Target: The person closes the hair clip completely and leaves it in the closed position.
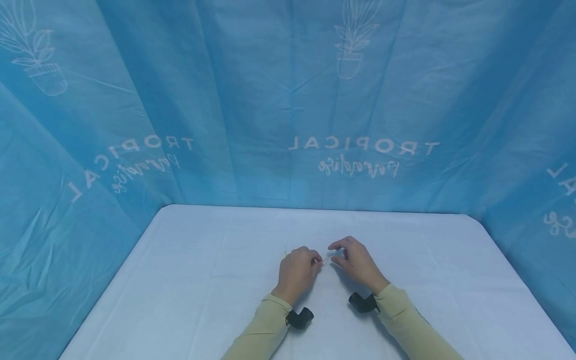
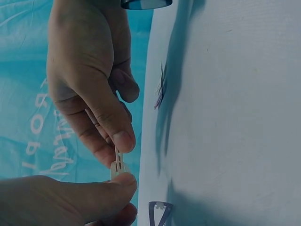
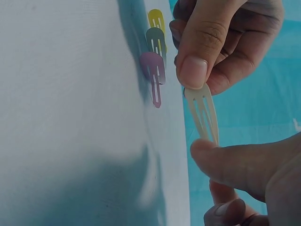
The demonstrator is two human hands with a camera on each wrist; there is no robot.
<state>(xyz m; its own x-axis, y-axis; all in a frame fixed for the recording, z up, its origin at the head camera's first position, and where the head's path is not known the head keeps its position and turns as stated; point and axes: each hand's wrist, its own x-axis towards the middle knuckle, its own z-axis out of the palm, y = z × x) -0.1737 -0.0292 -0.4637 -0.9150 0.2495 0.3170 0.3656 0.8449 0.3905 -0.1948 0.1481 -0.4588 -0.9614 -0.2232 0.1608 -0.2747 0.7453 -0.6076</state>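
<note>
A pale cream snap hair clip [image 3: 202, 110] with a slotted frame is between my two hands, raised above the table. My left hand [image 1: 298, 274] pinches one end between thumb and finger. At the other end, the thumb of my right hand [image 1: 359, 265] lies over the clip, with a finger behind it. Past the left hand, the right wrist view has a yellow clip [image 3: 156, 20], a grey-green clip [image 3: 155, 38] and a purple clip [image 3: 151, 63], overlapping in a row.
Under the hands is a white-covered table [image 1: 216, 280], with blue curtains [image 1: 252, 100] around it. A dark triangular clip frame [image 2: 159, 214] shows low in the left wrist view. A thin spiky shape [image 2: 161, 89], kind unclear, lies higher up. Both wrists carry black cameras [image 1: 300, 318].
</note>
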